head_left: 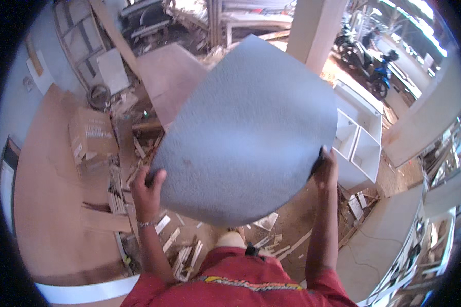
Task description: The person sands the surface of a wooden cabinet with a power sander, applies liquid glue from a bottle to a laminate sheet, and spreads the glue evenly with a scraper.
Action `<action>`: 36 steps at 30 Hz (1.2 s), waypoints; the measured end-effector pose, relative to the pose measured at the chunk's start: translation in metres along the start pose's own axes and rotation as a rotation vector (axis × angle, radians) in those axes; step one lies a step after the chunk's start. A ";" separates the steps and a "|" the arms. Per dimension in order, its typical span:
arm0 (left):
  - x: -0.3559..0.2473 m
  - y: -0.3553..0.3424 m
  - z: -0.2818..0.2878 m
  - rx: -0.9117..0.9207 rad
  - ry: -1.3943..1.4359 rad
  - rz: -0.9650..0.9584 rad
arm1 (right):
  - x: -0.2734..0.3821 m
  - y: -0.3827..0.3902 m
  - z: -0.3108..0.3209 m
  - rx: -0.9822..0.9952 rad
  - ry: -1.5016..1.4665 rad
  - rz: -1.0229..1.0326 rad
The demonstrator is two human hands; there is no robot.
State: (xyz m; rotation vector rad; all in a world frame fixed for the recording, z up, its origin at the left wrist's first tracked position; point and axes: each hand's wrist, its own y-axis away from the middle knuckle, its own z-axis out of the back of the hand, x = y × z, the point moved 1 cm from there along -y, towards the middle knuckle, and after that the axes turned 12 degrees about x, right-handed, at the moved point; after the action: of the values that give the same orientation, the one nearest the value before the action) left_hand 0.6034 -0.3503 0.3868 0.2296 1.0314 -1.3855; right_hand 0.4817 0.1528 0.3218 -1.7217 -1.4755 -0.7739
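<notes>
A large grey-blue square board (243, 123) with a mottled surface is held up in front of me, tilted, filling the middle of the view. My left hand (147, 189) grips its lower left edge, thumb showing at the rim and some fingers hidden. My right hand (325, 171) grips the right edge a little higher, with its fingers partly behind the board. Behind it at the upper left leans a pinkish-brown panel (164, 77). Behind its right side stands a white open cabinet (361, 153) with compartments.
A brown board (46, 204) with a cardboard box (92, 135) is on the left. Wood scraps (187, 256) litter the floor. A pillar (310, 36) rises behind, with motorbikes (374, 71) beyond. A pale work surface (374, 240) with a cord lies right.
</notes>
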 end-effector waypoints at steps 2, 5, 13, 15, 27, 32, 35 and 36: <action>-0.007 -0.053 -0.018 -0.008 0.135 0.067 | 0.012 -0.086 -0.034 0.034 0.036 0.000; 0.009 -0.100 -0.001 -0.239 0.003 0.066 | 0.028 -0.177 -0.151 0.165 -0.025 -0.068; 0.082 -0.299 -0.024 -0.365 0.098 0.523 | -0.110 -0.396 -0.210 0.841 0.176 -0.378; 0.128 -0.364 -0.048 -0.353 0.215 0.483 | -0.180 -0.447 -0.162 0.864 0.197 -0.589; 0.255 -0.492 -0.221 -0.099 -0.848 1.080 | -0.305 -0.604 -0.198 1.236 0.837 -0.712; 0.173 -0.437 -0.278 -0.135 -0.928 0.911 | -0.316 -0.618 -0.193 1.083 0.706 -0.656; 0.130 -0.397 -0.305 -0.090 -0.858 0.990 | -0.345 -0.625 -0.194 1.025 0.758 -0.386; 0.124 -0.395 -0.316 -0.047 -0.804 1.012 | -0.353 -0.632 -0.196 1.005 0.768 -0.365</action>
State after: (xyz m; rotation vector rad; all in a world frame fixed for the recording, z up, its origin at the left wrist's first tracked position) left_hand 0.0934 -0.3155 0.2851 0.1046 0.1738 -0.4234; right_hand -0.1959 -0.1556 0.2306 -0.3368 -1.2603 -0.5906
